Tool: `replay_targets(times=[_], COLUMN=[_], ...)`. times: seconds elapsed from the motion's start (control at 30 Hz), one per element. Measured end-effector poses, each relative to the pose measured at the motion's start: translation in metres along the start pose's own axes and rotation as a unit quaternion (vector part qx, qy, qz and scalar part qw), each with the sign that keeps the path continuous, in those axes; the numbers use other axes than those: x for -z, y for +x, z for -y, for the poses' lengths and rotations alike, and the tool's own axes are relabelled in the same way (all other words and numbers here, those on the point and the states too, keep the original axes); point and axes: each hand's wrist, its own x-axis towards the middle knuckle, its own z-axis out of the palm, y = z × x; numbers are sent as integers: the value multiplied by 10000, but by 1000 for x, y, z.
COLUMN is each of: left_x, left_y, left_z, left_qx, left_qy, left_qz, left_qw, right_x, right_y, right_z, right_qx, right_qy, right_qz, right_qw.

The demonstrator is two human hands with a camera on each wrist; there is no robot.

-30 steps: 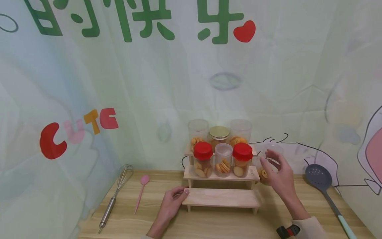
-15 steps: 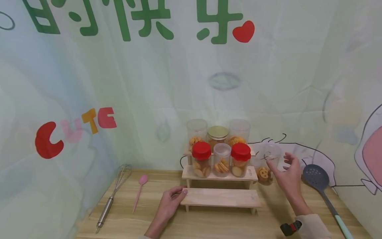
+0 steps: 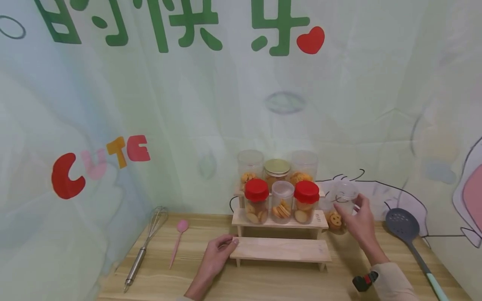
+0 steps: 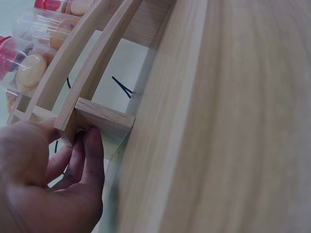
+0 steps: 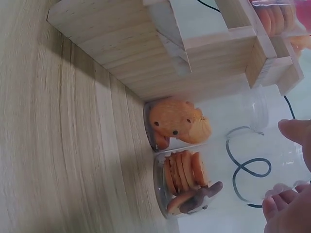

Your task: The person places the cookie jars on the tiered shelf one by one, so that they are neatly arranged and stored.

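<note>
My left hand (image 3: 217,256) pinches the left end of the lowest tier of a wooden stepped rack (image 3: 280,248), thumb on top and fingers beneath the board in the left wrist view. On the tabletop right of the rack stands a clear jar of cookies (image 3: 336,221), lidless in view. My right hand (image 3: 359,221) has thumb and fingers on either side of its upper part. The right wrist view shows stacked cookies (image 5: 182,172) low in this jar and a second clear jar with cookies (image 5: 177,124) standing beside it, against the rack.
Red-lidded jars (image 3: 257,200) and a lidless jar (image 3: 282,205) fill the middle tier; a gold-lidded jar (image 3: 276,169) sits between taller jars above. A whisk (image 3: 141,255) and pink spoon (image 3: 178,238) lie left, a slotted turner (image 3: 408,230) right. A printed curtain hangs behind.
My right hand moved right, away from the jar, then came back in, its fingers now against the jar's side. The left hand stays on the rack's end.
</note>
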Motion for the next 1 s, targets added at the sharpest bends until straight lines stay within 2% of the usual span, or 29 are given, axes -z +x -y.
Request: replay_targets(times=[0.3, 0.5, 0.8, 1.0], left_x=[0, 0, -1, -1], left_y=[0, -1, -1, -1], left_z=[-1, -1, -1, -1], left_qx=[-24, -9, 20, 34], left_qy=[45, -15, -36, -17], left_qz=[-28, 17, 30, -14], left_qw=[10000, 10000, 10000, 10000], right_x=[7, 15, 29, 37], right_y=[-8, -21, -42, -56], right_z=[-2, 0, 10, 17], right_qx=[95, 315, 395, 509], right_qy=[71, 199, 163, -33], right_qz=[-162, -584, -1104, -1024], right_qw=[9998, 9976, 9930, 9934])
